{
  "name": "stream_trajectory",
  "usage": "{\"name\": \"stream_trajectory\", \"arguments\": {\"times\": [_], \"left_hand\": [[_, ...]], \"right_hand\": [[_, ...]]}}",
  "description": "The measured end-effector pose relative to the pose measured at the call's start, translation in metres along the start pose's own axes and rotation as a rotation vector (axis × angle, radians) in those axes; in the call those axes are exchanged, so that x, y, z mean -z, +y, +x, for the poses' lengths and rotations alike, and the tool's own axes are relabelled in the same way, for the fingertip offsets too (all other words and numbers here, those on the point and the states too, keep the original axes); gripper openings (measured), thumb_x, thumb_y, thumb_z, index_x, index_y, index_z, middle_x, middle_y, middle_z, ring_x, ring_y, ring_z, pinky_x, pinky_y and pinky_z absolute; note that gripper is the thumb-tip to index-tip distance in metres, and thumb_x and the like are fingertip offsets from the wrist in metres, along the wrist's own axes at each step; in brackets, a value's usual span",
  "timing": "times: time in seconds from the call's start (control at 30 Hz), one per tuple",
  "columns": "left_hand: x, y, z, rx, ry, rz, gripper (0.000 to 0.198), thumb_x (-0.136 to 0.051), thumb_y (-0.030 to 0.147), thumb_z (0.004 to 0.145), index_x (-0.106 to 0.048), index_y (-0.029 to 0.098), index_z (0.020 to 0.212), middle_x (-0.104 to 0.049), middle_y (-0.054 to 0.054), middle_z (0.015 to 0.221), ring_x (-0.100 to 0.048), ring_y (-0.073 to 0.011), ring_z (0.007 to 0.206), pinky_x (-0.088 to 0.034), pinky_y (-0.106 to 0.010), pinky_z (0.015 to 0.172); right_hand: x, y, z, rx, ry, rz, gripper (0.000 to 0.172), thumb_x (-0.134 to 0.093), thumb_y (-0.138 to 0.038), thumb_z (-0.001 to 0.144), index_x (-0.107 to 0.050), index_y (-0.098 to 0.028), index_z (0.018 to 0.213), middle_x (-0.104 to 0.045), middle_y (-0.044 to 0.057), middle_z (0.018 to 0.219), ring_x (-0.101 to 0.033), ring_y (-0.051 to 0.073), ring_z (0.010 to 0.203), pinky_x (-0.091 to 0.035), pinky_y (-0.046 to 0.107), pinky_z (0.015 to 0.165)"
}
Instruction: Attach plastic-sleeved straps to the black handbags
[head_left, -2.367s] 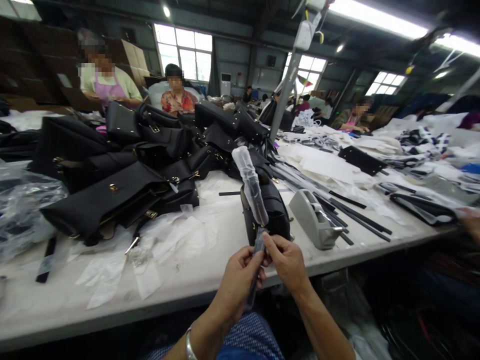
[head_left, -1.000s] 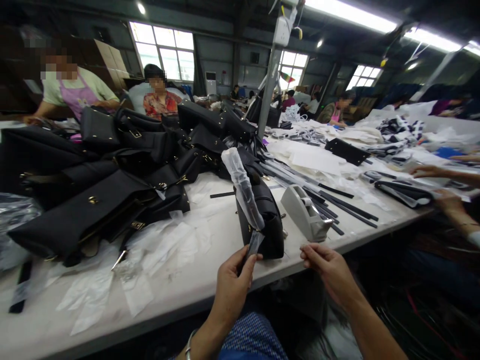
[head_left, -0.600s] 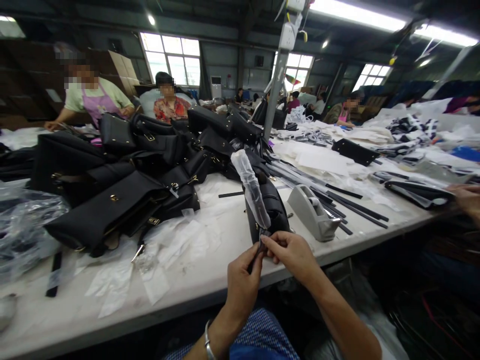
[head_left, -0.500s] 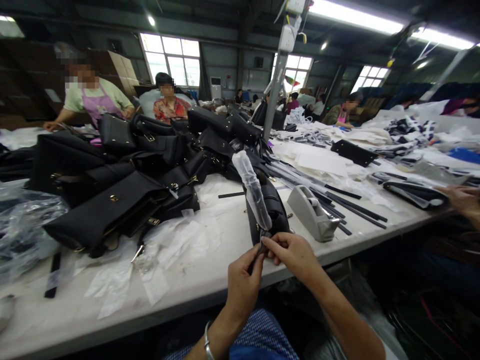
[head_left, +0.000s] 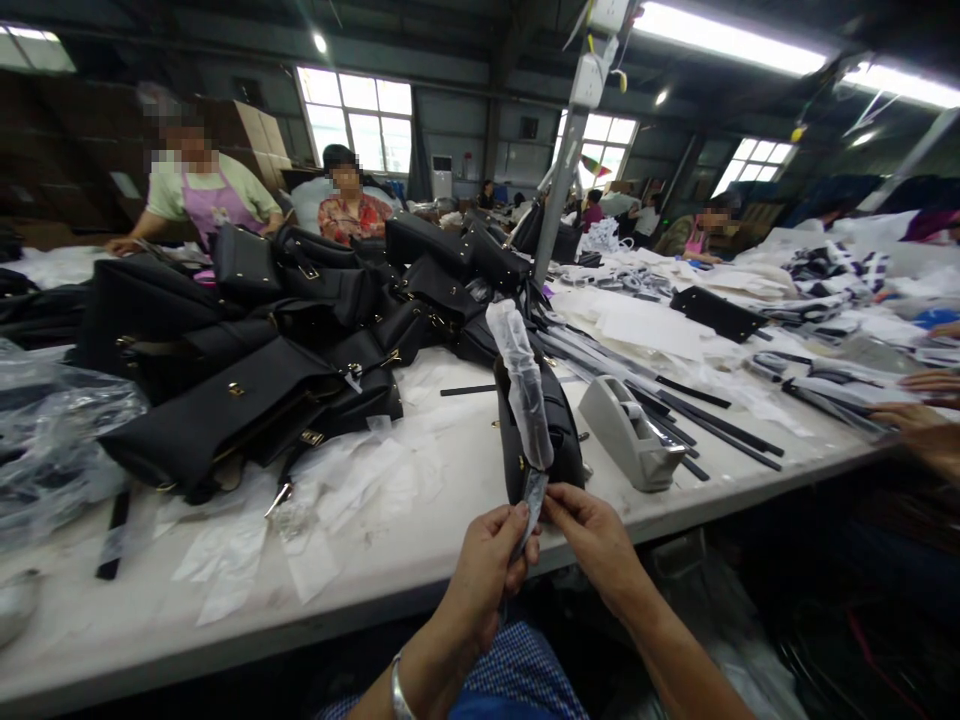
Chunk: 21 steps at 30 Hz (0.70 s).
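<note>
A: what's in hand rn?

Me: strap end [head_left: 535,487], dark w/ clear film over it, at the near end of a black bag [head_left: 564,432] on the table [head_left: 405,545]; my L hand [head_left: 486,560] is clamped on it

A: and R?

Me: R hand [head_left: 589,530] is at the strap's R side, thumb + index close together; can't tell if they pinch film, strap or nothing, tips partly hidden

A: how far along?

Me: handle [head_left: 525,392] above it is sleeved in whitish film along all that shows, so I'd call that part done; strap end has film on, but can't see if it's fastened, so I'd judge that's the bit left; handle + strap end look to meet, can't confirm they're one pc

A: room to move?

Me: R side tight, tape dispenser [head_left: 634,435] sits just beside the bag, black strips [head_left: 724,425] fanned out past it; L side better, bare tabletop btwn bag and white scraps [head_left: 214,565], then the heap of black bags [head_left: 330,300] behind those; a loose strip [head_left: 469,391] lies just L of the bag

A: edges?

Me: table's front edge is right under my hands, lap [head_left: 517,670] below, so elbows have air; co-worker's hands [head_left: 915,425] far R, well apart from mine
</note>
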<state>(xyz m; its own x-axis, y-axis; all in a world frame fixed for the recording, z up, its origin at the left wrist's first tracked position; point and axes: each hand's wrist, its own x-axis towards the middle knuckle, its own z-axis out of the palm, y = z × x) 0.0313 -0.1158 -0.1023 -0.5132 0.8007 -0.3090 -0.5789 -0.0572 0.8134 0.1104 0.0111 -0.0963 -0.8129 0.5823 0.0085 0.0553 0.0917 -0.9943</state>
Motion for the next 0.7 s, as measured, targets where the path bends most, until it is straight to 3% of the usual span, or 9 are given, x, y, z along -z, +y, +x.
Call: {"name": "stream_trajectory", "arguments": {"times": [0.17, 0.3, 0.4, 0.57, 0.7], "left_hand": [[-0.002, 0.0, 0.002, 0.008, -0.037, 0.057, 0.047, -0.064, 0.06, 0.081, -0.059, 0.013, 0.08, -0.053, 0.005, 0.052, -0.025, -0.0008, 0.032, -0.012, -0.017, 0.033], [-0.006, -0.002, 0.001, 0.008, -0.082, 0.084, 0.044, -0.062, 0.057, 0.083, -0.059, 0.013, 0.077, -0.052, 0.005, 0.049, -0.024, -0.0013, 0.031, -0.011, -0.019, 0.034], [-0.008, 0.0, -0.001, 0.028, -0.09, 0.061, 0.045, -0.063, 0.057, 0.083, -0.058, 0.013, 0.078, -0.053, 0.004, 0.051, -0.025, -0.0009, 0.032, -0.011, -0.019, 0.034], [-0.007, 0.004, -0.004, 0.108, -0.116, -0.063, 0.044, -0.065, 0.058, 0.081, -0.058, 0.015, 0.081, -0.05, 0.006, 0.056, -0.022, -0.0002, 0.035, -0.012, -0.018, 0.038], [-0.005, -0.001, -0.005, 0.136, -0.145, -0.164, 0.039, -0.066, 0.053, 0.082, -0.057, 0.015, 0.085, -0.048, 0.008, 0.057, -0.017, 0.0001, 0.036, -0.008, -0.017, 0.038]], "right_hand": [[-0.012, 0.001, -0.001, -0.067, 0.084, 0.068, 0.032, -0.075, -0.044, 0.075, -0.077, -0.015, 0.09, -0.076, 0.007, 0.086, -0.067, 0.021, 0.081, -0.052, 0.032, 0.081], [-0.016, -0.001, 0.0, -0.203, 0.074, 0.135, 0.029, -0.08, -0.038, 0.066, -0.077, -0.015, 0.084, -0.076, 0.008, 0.082, -0.066, 0.019, 0.064, -0.053, 0.031, 0.065], [-0.014, -0.006, 0.001, -0.224, 0.024, 0.126, 0.025, -0.078, -0.033, 0.069, -0.076, -0.014, 0.085, -0.077, 0.009, 0.085, -0.066, 0.018, 0.064, -0.052, 0.029, 0.063], [-0.009, -0.015, -0.001, -0.338, -0.178, 0.398, 0.016, -0.072, -0.018, 0.068, -0.072, -0.017, 0.084, -0.071, 0.011, 0.121, -0.069, 0.023, 0.1, -0.053, 0.024, 0.066], [-0.01, -0.016, 0.0, -0.423, -0.212, 0.539, 0.011, -0.07, -0.014, 0.064, -0.062, -0.018, 0.071, -0.071, 0.012, 0.122, -0.06, 0.028, 0.121, -0.054, 0.027, 0.076]]}}
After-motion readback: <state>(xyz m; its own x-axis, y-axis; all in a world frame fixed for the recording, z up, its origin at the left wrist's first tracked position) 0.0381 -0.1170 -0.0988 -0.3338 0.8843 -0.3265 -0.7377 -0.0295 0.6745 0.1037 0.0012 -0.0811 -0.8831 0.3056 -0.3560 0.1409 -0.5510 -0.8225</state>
